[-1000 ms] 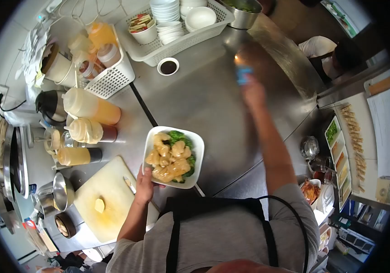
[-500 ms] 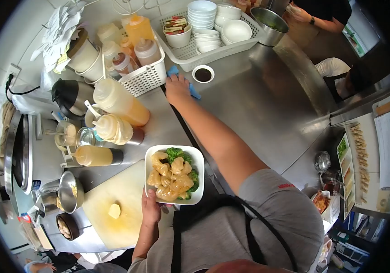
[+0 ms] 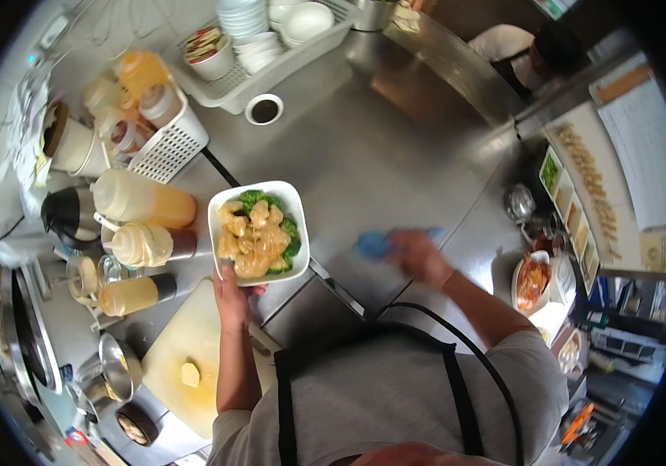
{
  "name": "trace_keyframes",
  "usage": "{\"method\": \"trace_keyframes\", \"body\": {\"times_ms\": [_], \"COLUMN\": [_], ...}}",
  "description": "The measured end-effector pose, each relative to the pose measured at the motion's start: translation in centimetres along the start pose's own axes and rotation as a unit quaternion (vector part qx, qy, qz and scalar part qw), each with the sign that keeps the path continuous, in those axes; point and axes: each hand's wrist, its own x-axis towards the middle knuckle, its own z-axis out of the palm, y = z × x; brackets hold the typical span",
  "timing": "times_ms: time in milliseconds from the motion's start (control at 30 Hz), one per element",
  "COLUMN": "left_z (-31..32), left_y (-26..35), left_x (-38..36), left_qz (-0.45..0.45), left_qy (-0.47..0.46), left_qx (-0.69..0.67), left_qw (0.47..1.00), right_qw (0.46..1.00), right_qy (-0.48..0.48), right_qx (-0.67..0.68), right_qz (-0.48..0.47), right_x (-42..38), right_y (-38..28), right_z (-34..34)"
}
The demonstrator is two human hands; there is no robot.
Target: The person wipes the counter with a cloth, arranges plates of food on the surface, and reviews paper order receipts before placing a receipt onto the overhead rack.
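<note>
My left hand grips the lower edge of a square white bowl. Inside the bowl, glazed, sauce-coated pieces lie beside green broccoli. Over on the steel counter, my right hand is closed on a blue cloth, pressed flat against the metal; hand and cloth are smeared by motion. A small white cup of dark sauce stands on the counter beyond the bowl.
Squeeze bottles and a white basket of more bottles stand at left. A grey crate of dishes is at the back. A cutting board with a yellow piece lies lower left. Another person is at upper right.
My right hand has swept the blue cloth from beside the basket across the counter toward me and to the right. My left hand still holds the bowl. The view has shifted.
</note>
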Motion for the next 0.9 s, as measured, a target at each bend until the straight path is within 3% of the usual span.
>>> {"method": "trace_keyframes", "body": {"times_ms": [33, 67, 133, 233, 300, 367, 467, 500, 533, 600, 633, 733, 767, 867, 900], "left_z": [0.3, 0.6, 1.5, 2.3, 3.3, 4.4, 6.0, 6.6, 7.5, 10.0, 11.1, 15.3, 16.7, 21.5, 22.6], "left_y": [-0.2, -0.3, -0.7, -1.5, -1.4, -1.7, -3.1, -3.2, -3.3, -3.1, -3.6, -4.6, -4.9, -5.9, -6.7], "left_x": [0.4, 0.9, 1.9, 2.8, 2.8, 3.0, 4.3, 4.7, 4.4, 4.5, 4.7, 5.1, 4.6, 4.0, 4.6], "left_qz": [-0.007, -0.018, -0.031, -0.055, -0.067, -0.075, -0.123, -0.132, -0.147, -0.128, -0.126, -0.131, -0.174, -0.169, -0.178], "left_qy": [0.002, -0.003, -0.037, -0.080, -0.075, -0.094, -0.143, -0.151, -0.146, -0.191, -0.205, -0.275, -0.273, -0.328, -0.354], "left_qx": [0.007, 0.015, 0.024, 0.031, 0.051, 0.054, 0.069, 0.075, 0.095, 0.100, 0.118, 0.126, 0.132, 0.136, 0.137], "left_qw": [1.000, 1.000, 0.999, 0.995, 0.994, 0.991, 0.980, 0.977, 0.974, 0.968, 0.963, 0.944, 0.937, 0.919, 0.908], "right_qw": [0.995, 0.989, 0.945, 0.829, 0.789, 0.819, 0.915, 0.936, 0.969, 0.986, 0.989, 0.982, 0.973, 0.889, 0.872], "right_qy": [-0.017, 0.054, 0.162, 0.285, 0.314, 0.221, 0.165, 0.100, 0.092, 0.118, 0.091, 0.080, 0.052, 0.175, 0.184], "right_qx": [-0.080, -0.039, -0.158, -0.218, -0.220, -0.172, -0.171, -0.090, -0.065, 0.066, 0.079, 0.036, 0.044, -0.042, -0.061], "right_qz": [0.063, 0.135, 0.236, 0.430, 0.479, 0.500, 0.327, 0.325, 0.222, 0.095, 0.091, 0.167, 0.220, 0.422, 0.449], "right_x": [-1.0, -2.4, -3.9, -5.9, -5.2, -2.5, -2.3, -2.7, -3.4, -5.0, -6.2, -10.8, -11.9, -15.8, -16.4], "right_y": [2.8, 6.2, 10.8, 18.7, 19.9, 15.9, 6.7, 3.9, -0.2, -6.0, -8.7, -10.7, -11.1, -9.8, -10.2], "right_z": [-1.1, -2.2, -5.6, -6.9, -5.7, -5.3, -1.4, 0.3, 0.9, 1.1, -0.2, -1.3, -3.1, -3.7, -3.6]}}
